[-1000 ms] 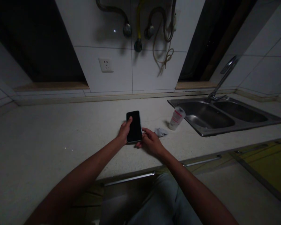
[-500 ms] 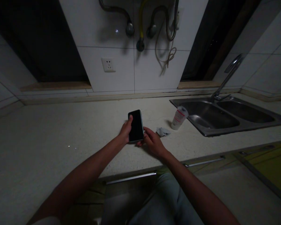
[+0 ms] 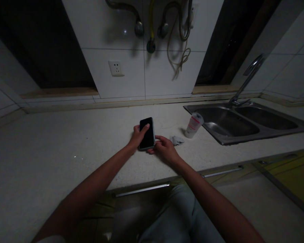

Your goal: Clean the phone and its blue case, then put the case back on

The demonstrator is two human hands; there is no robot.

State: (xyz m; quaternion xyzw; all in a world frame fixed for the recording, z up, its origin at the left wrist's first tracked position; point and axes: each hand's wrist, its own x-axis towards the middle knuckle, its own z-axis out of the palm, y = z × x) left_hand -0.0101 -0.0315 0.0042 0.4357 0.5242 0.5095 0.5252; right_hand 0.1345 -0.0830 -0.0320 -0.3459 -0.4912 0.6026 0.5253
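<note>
A black smartphone (image 3: 148, 135) with a dark screen is held just above the pale countertop (image 3: 66, 141). My left hand (image 3: 137, 138) grips its left edge, with the thumb lying across the upper part of the screen. My right hand (image 3: 164, 148) pinches the phone's lower right corner with curled fingers. A crumpled grey wipe (image 3: 176, 140) lies on the counter just right of my right hand. A small white bottle (image 3: 194, 125) with a pink label stands tilted beyond it, near the sink.
A double steel sink (image 3: 243, 123) with a tall tap (image 3: 245, 79) fills the counter's right side. On the tiled wall behind are a white socket (image 3: 116, 68) and hanging hoses (image 3: 167, 30). Drawer handles (image 3: 142, 190) run along the counter's front edge.
My left thumb has slid from the phone's left edge onto the upper screen. Both hands and the phone have shifted slightly away from me; the phone tilts a little more.
</note>
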